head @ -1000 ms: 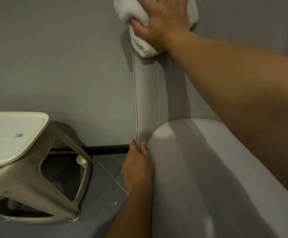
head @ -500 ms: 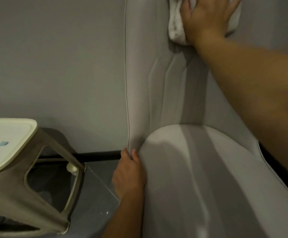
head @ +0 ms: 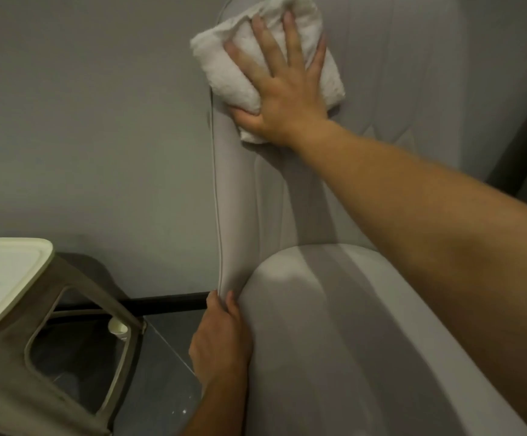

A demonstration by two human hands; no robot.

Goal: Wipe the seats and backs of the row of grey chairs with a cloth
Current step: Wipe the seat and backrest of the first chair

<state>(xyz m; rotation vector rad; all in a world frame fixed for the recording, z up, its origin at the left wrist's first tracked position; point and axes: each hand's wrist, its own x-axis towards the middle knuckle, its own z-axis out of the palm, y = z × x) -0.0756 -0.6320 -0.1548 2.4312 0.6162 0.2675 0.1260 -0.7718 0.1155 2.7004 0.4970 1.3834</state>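
A: While the right hand (head: pixel 282 89) lies flat on the folded white terry cloth (head: pixel 233 73), fingers straight and spread and the thumb tucked under its near edge, the cloth is pressed high on the left side of the padded grey chair back (head: pixel 381 89). What worries you?

B: The cloth overhangs the piped left edge of the back and reaches toward the plain grey wall (head: pixel 82 105). A stroke drifting further left could run off the padding, so the palm loses its footing and the cloth slides out, since it is only pressed, not gripped.

A: And the left hand (head: pixel 221 338)?

B: It curls round the left edge where the back meets the rounded grey seat cushion (head: pixel 334 341), fingertips tucked into the crease. That steadies the chair, I judge. If it lets go during a hard push, the chair might shift on the dark tiled floor (head: pixel 161 372).

A: Anything nearby to hit?

B: 1 cream plastic stool (head: pixel 10 278) stands to the left, near the chair but apart from it. A step sideways could knock it.

A: Coverage?

B: The vertical stitched channels in the back may trap dirt that a flat pass skips. The seat looks not yet wiped, though I cannot be sure.
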